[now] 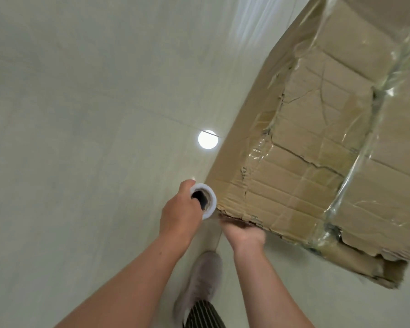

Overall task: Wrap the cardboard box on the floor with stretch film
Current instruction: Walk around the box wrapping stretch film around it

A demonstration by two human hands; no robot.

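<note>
Left hand: wrapped around the upper end of the stretch film roll, fingers curled round its outer side, a dark thing at the open core that may be a thumb or a grip; which one cannot be told.
Right hand: lower and just right of the left hand, back of the hand toward the camera, fingers tucked against the near bottom corner of the box; they appear closed on something there, but what they pinch is hidden and blurred.
Stretch film roll: white, held nearly upright with its hollow core facing the camera, right beside the box's near corner.
Cardboard box: large, brown, standing on the floor to the right of both hands and filling the right side of the view; its surface is creased and torn, with ragged edges at the near corner and at the lower right corner.
Film on box: clear, glossy bands already lie over it, one running top to bottom along the right part, wrinkled and catching light.
Floor: pale, smooth tiles with thin seams; a round bright light reflection sits just left of the box's edge.
Shoe: light grey, below and between the forearms, on the floor.
Trouser leg: dark with thin pale stripes, at the bottom edge.
</note>
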